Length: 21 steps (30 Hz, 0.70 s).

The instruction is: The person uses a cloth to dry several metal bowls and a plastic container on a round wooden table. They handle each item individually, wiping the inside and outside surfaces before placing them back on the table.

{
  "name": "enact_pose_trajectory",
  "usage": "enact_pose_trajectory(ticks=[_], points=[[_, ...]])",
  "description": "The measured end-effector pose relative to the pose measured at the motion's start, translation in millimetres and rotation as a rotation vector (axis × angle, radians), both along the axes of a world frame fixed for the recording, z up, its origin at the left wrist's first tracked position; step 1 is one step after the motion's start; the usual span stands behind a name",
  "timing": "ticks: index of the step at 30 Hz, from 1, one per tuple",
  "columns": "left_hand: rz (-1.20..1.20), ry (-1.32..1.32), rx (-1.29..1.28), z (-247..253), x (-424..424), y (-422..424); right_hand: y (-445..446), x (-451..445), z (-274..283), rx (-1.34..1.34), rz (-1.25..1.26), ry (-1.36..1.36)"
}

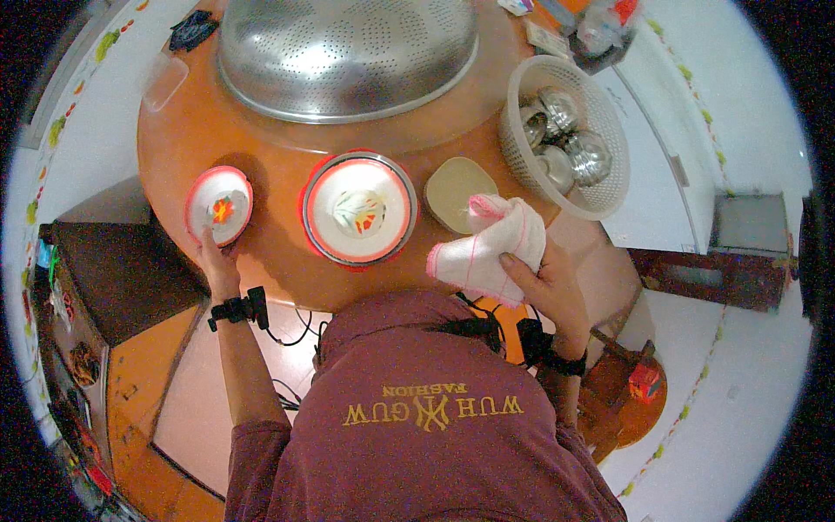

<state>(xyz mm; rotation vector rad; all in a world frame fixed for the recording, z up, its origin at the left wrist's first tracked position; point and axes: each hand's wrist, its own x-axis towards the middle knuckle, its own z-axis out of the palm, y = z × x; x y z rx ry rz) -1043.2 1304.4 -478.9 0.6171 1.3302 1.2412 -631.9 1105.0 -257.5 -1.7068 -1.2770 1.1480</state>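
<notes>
My left hand (219,261) grips the lower rim of a small white bowl (222,203) with a red edge and a red-orange flower pattern, tilted above the table's left side. A white cloth with pink lines and a pink edge (496,251) hangs bunched in my right hand (548,284), the thumb lying on top of it. Between the hands stands a red-rimmed white bowl (359,209) with what looks like a clear glass bowl in it. Just beyond the cloth, partly covered by it, lies a beige rounded-square lid or dish (456,189).
A big perforated steel colander (346,59) rests upside down at the table's far side. At the right, a white plastic basket (616,189) holds several shiny metal or glass vessels. A clear plastic piece (164,83) and a black bag (194,30) lie far left. Cables hang below the table's near edge.
</notes>
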Motion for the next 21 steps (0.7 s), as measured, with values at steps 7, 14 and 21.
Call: enact_pose_trajectory(ticks=[7,14,21], points=[[-0.058,0.077,-0.109,-3.7,-13.5,-3.4,-3.5,9.5,-15.3,-0.025,-0.007,-0.010],[-0.133,0.292,-0.133,10.4,-17.3,-25.0,-1.9,17.7,-30.2,0.083,-0.020,-0.040],[-0.001,0.599,0.103,28.7,21.5,-41.5,-3.1,26.6,-41.6,0.008,0.023,-0.185]])
